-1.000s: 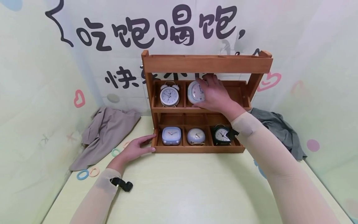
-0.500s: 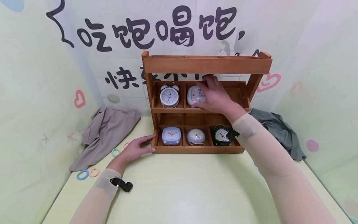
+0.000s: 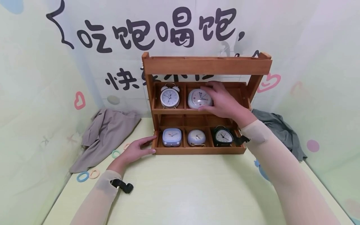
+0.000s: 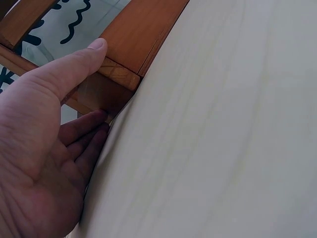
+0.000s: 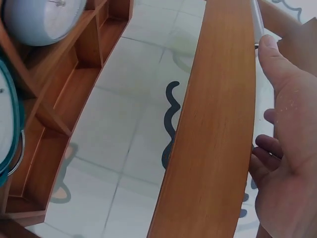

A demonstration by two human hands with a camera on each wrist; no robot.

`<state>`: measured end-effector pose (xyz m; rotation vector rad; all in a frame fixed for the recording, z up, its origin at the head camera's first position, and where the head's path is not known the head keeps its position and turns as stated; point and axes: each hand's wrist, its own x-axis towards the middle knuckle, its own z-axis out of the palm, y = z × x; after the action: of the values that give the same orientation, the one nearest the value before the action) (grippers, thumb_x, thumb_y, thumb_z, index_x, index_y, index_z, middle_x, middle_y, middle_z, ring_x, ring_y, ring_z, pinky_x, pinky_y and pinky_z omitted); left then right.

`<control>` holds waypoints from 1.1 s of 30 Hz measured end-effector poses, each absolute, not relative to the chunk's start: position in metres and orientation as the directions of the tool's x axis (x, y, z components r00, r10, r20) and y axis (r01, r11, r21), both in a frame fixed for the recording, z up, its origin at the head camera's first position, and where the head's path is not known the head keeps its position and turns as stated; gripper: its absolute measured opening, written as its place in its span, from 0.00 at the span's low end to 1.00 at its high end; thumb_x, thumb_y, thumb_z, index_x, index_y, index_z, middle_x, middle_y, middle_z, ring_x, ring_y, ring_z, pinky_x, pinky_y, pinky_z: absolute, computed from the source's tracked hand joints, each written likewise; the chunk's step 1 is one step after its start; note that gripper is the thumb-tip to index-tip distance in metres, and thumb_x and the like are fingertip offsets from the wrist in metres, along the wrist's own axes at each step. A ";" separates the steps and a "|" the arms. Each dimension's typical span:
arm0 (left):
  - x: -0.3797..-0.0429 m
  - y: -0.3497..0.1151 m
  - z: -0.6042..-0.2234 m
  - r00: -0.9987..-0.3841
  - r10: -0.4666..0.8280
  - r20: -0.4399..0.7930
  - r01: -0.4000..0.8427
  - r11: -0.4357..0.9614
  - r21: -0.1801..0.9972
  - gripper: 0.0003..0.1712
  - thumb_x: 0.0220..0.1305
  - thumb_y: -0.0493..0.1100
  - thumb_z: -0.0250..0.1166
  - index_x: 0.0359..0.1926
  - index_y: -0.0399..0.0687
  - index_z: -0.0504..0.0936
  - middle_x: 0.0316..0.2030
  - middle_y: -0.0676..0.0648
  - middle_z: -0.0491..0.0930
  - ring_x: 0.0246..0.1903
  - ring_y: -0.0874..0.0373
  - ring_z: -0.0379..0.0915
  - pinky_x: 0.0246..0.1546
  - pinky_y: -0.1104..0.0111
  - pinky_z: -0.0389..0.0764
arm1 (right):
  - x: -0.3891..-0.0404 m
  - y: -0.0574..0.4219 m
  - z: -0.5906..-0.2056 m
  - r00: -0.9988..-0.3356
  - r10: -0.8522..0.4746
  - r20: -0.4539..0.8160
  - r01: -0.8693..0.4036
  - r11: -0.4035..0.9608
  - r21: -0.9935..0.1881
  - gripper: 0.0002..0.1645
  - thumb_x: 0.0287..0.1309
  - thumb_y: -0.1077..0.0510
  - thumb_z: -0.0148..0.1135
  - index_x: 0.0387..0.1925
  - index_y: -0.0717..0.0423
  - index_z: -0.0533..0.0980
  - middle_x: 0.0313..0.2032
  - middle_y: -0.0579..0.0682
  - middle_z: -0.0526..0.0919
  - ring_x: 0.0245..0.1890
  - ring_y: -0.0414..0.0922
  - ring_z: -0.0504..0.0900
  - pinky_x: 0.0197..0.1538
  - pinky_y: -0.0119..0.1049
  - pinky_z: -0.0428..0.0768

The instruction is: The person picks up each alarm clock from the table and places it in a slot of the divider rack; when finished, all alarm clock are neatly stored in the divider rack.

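Note:
In the head view my right hand is at the right side of a rounded white clock in the rack's middle tier. Its thumb and fingers are spread, no longer wrapped over the clock face. My left hand touches the lower left corner of the brown wooden rack. The left wrist view shows that thumb on the front edge and the fingers extended along the side. A twin-bell alarm clock stands left of the white clock. Below sit a blue square clock, a round clock and a black clock.
The rack's top tier overhangs the right hand. A mauve cloth lies left of the rack, a dark grey cloth right. Coloured rings, among them a blue ring, lie on the pale table.
My right hand has loosened from the white clock and shifted right and slightly down, uncovering more of its face. The left hand stays at the rack corner.

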<state>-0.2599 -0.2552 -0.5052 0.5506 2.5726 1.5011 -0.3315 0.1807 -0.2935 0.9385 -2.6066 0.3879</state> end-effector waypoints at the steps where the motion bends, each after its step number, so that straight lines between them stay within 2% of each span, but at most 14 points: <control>1: -0.260 -0.255 -0.505 -0.928 0.364 0.083 0.250 0.440 0.862 0.41 0.69 0.54 0.81 0.80 0.59 0.79 0.79 0.45 0.73 0.79 0.41 0.67 0.81 0.45 0.66 | -0.327 0.185 -0.295 -0.715 -0.562 0.415 -0.660 0.739 -0.137 0.58 0.62 0.36 0.83 0.82 0.60 0.69 0.80 0.63 0.60 0.80 0.61 0.57 0.81 0.61 0.67; 7: -0.261 -0.253 -0.505 -0.928 0.365 0.077 0.242 0.430 0.870 0.41 0.69 0.53 0.82 0.80 0.59 0.79 0.79 0.46 0.73 0.79 0.42 0.67 0.81 0.45 0.66 | -0.299 0.221 -0.312 -0.673 -0.565 0.477 -0.679 0.728 -0.095 0.58 0.57 0.40 0.88 0.80 0.61 0.72 0.77 0.64 0.65 0.78 0.63 0.60 0.77 0.65 0.70; 13: -0.264 -0.252 -0.504 -0.925 0.370 0.084 0.255 0.442 0.860 0.41 0.69 0.54 0.82 0.79 0.61 0.79 0.79 0.46 0.73 0.80 0.42 0.67 0.82 0.45 0.65 | -0.264 0.273 -0.336 -0.688 -0.505 0.522 -0.647 0.752 -0.126 0.56 0.53 0.48 0.91 0.78 0.60 0.73 0.74 0.64 0.70 0.75 0.63 0.65 0.66 0.67 0.81; 15: -0.265 -0.253 -0.504 -0.923 0.373 0.090 0.263 0.442 0.858 0.41 0.69 0.55 0.82 0.79 0.61 0.79 0.79 0.46 0.73 0.80 0.42 0.66 0.82 0.44 0.65 | -0.252 0.291 -0.345 -0.683 -0.489 0.542 -0.647 0.749 -0.139 0.56 0.51 0.52 0.92 0.78 0.60 0.74 0.73 0.64 0.71 0.74 0.63 0.66 0.63 0.66 0.82; 16: -0.266 -0.254 -0.504 -0.924 0.373 0.090 0.262 0.443 0.857 0.41 0.69 0.56 0.82 0.79 0.62 0.79 0.79 0.46 0.73 0.80 0.42 0.66 0.82 0.44 0.65 | -0.246 0.300 -0.349 -0.677 -0.483 0.555 -0.650 0.746 -0.145 0.56 0.50 0.53 0.92 0.78 0.60 0.74 0.73 0.64 0.71 0.73 0.63 0.67 0.63 0.64 0.81; 19: -0.265 -0.256 -0.504 -0.925 0.370 0.084 0.260 0.458 0.850 0.42 0.69 0.58 0.81 0.80 0.63 0.79 0.80 0.47 0.73 0.80 0.42 0.66 0.82 0.44 0.65 | -0.228 0.325 -0.364 -0.655 -0.470 0.592 -0.667 0.728 -0.160 0.57 0.47 0.56 0.93 0.77 0.60 0.75 0.72 0.64 0.73 0.73 0.63 0.68 0.70 0.46 0.75; 22: -0.264 -0.257 -0.503 -0.929 0.363 0.076 0.254 0.474 0.843 0.43 0.68 0.59 0.81 0.80 0.64 0.78 0.80 0.47 0.72 0.80 0.43 0.66 0.81 0.45 0.65 | -0.211 0.345 -0.381 -0.660 -0.460 0.594 -0.667 0.722 -0.182 0.57 0.44 0.56 0.93 0.76 0.60 0.76 0.73 0.63 0.74 0.73 0.63 0.67 0.70 0.33 0.66; 23: -0.263 -0.257 -0.503 -0.929 0.362 0.076 0.256 0.478 0.840 0.43 0.68 0.60 0.81 0.81 0.64 0.78 0.80 0.47 0.72 0.80 0.43 0.66 0.81 0.45 0.65 | -0.206 0.351 -0.386 -0.676 -0.455 0.580 -0.658 0.727 -0.197 0.58 0.43 0.56 0.93 0.76 0.59 0.76 0.72 0.63 0.74 0.73 0.63 0.67 0.69 0.33 0.66; 26: -0.262 -0.257 -0.503 -0.932 0.355 0.072 0.248 0.479 0.842 0.43 0.68 0.61 0.81 0.80 0.65 0.78 0.80 0.48 0.73 0.80 0.44 0.66 0.82 0.46 0.65 | -0.193 0.365 -0.404 -0.744 -0.436 0.507 -0.611 0.751 -0.251 0.58 0.44 0.56 0.93 0.77 0.59 0.75 0.72 0.63 0.72 0.72 0.64 0.67 0.65 0.51 0.71; 29: -0.262 -0.257 -0.503 -0.932 0.356 0.070 0.246 0.479 0.843 0.42 0.68 0.61 0.81 0.80 0.66 0.78 0.80 0.49 0.73 0.80 0.45 0.66 0.82 0.47 0.65 | -0.182 0.378 -0.422 -0.811 -0.405 0.422 -0.552 0.770 -0.320 0.55 0.50 0.55 0.91 0.77 0.61 0.74 0.71 0.65 0.72 0.69 0.67 0.67 0.58 0.64 0.72; 33: -0.262 -0.257 -0.506 -0.933 0.354 0.070 0.246 0.482 0.841 0.42 0.68 0.61 0.81 0.80 0.67 0.78 0.80 0.48 0.73 0.80 0.44 0.66 0.82 0.46 0.65 | -0.173 0.394 -0.441 -0.876 -0.361 0.320 -0.470 0.789 -0.396 0.51 0.57 0.53 0.88 0.77 0.61 0.74 0.70 0.65 0.72 0.67 0.67 0.69 0.56 0.69 0.74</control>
<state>-0.2619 -0.2568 -0.5057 0.5297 2.6059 1.4506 -0.1729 0.3940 -0.4409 0.6491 -2.7517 0.6975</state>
